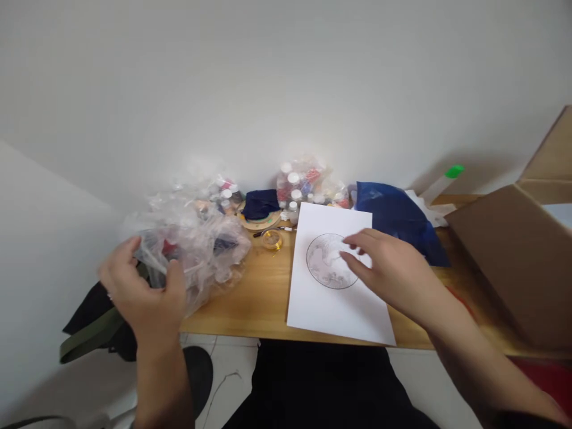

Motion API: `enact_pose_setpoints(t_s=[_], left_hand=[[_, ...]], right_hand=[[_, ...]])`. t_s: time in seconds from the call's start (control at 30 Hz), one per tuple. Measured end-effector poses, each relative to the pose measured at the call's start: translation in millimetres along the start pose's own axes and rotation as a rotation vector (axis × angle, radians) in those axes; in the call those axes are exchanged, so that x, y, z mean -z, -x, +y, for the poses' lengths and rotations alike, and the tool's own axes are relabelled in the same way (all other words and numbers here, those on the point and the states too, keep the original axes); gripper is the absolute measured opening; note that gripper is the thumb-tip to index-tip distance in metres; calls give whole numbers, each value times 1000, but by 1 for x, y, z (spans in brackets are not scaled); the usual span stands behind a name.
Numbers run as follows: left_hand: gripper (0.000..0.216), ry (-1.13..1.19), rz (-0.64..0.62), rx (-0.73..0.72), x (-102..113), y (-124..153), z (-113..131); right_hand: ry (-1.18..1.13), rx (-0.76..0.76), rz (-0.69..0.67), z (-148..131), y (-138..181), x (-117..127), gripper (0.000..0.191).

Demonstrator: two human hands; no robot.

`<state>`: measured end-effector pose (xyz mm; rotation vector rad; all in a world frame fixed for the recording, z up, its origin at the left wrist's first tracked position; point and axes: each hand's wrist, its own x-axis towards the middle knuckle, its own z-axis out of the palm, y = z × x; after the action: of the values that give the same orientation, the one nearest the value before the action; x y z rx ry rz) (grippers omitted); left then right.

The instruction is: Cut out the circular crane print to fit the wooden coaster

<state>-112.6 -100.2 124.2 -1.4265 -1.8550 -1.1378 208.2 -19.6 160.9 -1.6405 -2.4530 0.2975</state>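
Note:
My left hand (143, 292) is raised in front of a crumpled clear plastic bag (208, 256), thumb and fingers apart. Whether its fingers touch the bag I cannot tell. Red and dark items show dimly through the plastic. Over the white sheet of paper (335, 319), my right hand (388, 268) hovers with thumb and fingertips apart and nothing between them. A round line drawing (328, 271) is printed on the sheet, and the right fingers cover part of its right side. Beside the paper's left edge lies a small spool of gold wire (271, 239).
Bags of white-capped bottles (297, 187) stand along the wall. Dark blue cloth (261, 204) rests on a round wooden piece. Right of the paper are a blue sheet (395, 217), a green-capped tube (442, 182) and an open cardboard box (504, 256). The wooden table's (236, 313) front edge is near my lap.

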Motion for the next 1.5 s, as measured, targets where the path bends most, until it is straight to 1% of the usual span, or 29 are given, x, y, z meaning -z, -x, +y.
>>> enact_pose_setpoints(t_s=[0.07,0.13,0.23,0.33,0.43,0.5,0.57,0.67,0.73,0.77,0.83,0.87,0.93,1.0,1.03,1.1,1.13,1.2,1.33,1.4,1.43,1.47,1.5], left_hand=[[69,29,-6,60,-1,1,-8],[71,44,9,85,-2,3,-16],[70,34,3,104,-2,6,-30],[68,28,-20,113,-2,8,-42],[64,35,6,80,-2,6,-46],[58,44,5,55,-4,3,-44],[57,40,-14,3,-6,-1,-39],[74,-11,-132,-118,-12,-5,-30],[85,-64,-245,-206,-17,-8,-25],[88,-87,-304,-239,-19,-10,-23],[83,-134,-372,-286,-22,-14,-22],[77,-156,-381,-295,-22,-16,-22],[59,-195,-340,-291,-21,-22,-23],[41,-222,-252,-264,-18,-27,-27],[35,-228,-211,-243,-15,-30,-29],[30,-243,-140,-193,-11,-34,-35],[30,-247,-115,-161,-8,-35,-38],[34,-240,-122,-104,-4,-37,-44],[34,-145,-113,-78,3,-37,-51],[41,-128,-134,-70,5,-35,-52],[47,-128,-164,-59,6,-34,-52],[52,-130,-202,-48,6,-33,-52],[56,-126,-214,-41,6,-31,-52]], right_hand=[[-36,203,-58,-38,-21,10,21],[-76,349,-119,-73,-40,15,19],[-81,436,-185,-113,-64,8,20],[-79,469,-219,-135,-82,-9,24],[-68,441,-272,-142,-94,-26,28],[-43,408,-313,-142,-99,-35,29],[-9,372,-347,-141,-101,-43,31],[55,365,-391,-142,-101,-52,30],[95,384,-397,-144,-99,-57,30],[111,390,-389,-147,-97,-59,30],[129,392,-358,-151,-95,-61,31],[133,390,-341,-153,-93,-62,31],[132,391,-306,-158,-91,-62,32],[132,392,-261,-162,-91,-61,32],[130,398,-235,-164,-92,-61,32],[125,410,-179,-168,-94,-60,32],[120,416,-153,-170,-95,-60,33],[116,418,-110,-174,-97,-62,34],[111,405,-44,-181,-99,-68,40],[97,407,-17,-181,-102,-72,50],[85,413,-5,-180,-104,-74,56],[69,432,11,-179,-107,-76,62],[49,463,29,-177,-110,-78,68]])
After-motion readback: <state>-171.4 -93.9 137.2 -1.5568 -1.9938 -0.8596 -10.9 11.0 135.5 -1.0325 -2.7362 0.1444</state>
